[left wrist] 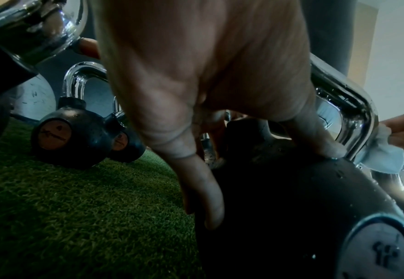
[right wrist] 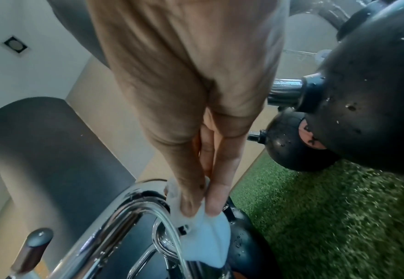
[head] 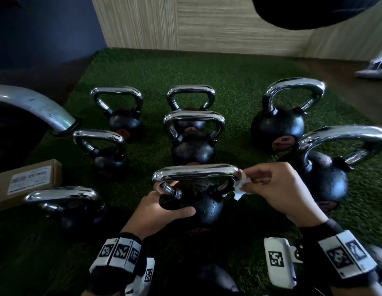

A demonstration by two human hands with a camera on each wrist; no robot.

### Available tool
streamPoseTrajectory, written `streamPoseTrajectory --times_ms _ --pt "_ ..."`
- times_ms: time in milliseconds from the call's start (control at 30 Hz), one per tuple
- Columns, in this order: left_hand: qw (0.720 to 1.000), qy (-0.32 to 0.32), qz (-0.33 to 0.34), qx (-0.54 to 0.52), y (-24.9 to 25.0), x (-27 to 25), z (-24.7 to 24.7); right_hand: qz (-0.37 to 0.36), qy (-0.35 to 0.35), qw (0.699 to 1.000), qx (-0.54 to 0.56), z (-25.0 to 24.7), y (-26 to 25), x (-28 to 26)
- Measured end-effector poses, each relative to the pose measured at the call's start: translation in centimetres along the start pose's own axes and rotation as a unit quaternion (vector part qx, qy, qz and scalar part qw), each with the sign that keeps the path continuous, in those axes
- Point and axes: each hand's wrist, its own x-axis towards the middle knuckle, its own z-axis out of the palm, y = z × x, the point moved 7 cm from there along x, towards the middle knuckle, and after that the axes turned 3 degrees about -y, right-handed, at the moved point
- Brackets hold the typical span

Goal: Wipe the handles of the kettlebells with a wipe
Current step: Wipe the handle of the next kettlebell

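A black kettlebell (head: 204,207) with a chrome handle (head: 196,173) stands nearest me on the green turf. My left hand (head: 162,210) holds its body at the left foot of the handle, thumb across the front. My right hand (head: 273,186) pinches a white wipe (head: 241,186) against the handle's right bend. In the right wrist view the wipe (right wrist: 203,236) is pressed on the chrome handle (right wrist: 129,217) by my fingertips (right wrist: 214,207). In the left wrist view the wipe (left wrist: 384,156) hangs at the handle's corner (left wrist: 353,117), and my left hand (left wrist: 220,113) rests on the kettlebell (left wrist: 291,217).
Several more chrome-handled kettlebells stand around on the turf (head: 228,86): two small ones (head: 113,116) to the left, one (head: 192,137) straight ahead, big ones (head: 279,120) at right. A cardboard box (head: 25,182) lies at left. A wood-panel wall (head: 207,22) closes the back.
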Motion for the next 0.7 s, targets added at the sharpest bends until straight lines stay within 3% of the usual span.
streamPoseTrajectory --times_ms 167,333,467,600,700 --pt "1.0 0.003 -0.003 0.01 0.0 0.1 -0.1 0.05 -0.028 0.99 0.131 2.2 1.7 0.1" --pt "1.0 0.006 0.002 0.029 1.1 -0.9 -0.1 0.118 -0.001 0.967 0.224 4.1 4.4 -0.9" --pt "0.992 -0.029 0.001 0.125 2.4 -2.6 -0.7 0.126 -0.068 0.966 0.214 3.0 3.6 -2.1" --pt "0.989 0.036 0.036 0.139 4.2 -5.6 -5.4 0.041 -0.116 0.976 0.178 0.7 -1.9 -3.3" --pt "0.989 0.057 0.133 0.03 8.6 -8.6 -8.0 -0.074 -0.083 0.984 0.139 -0.8 -7.8 -3.6"
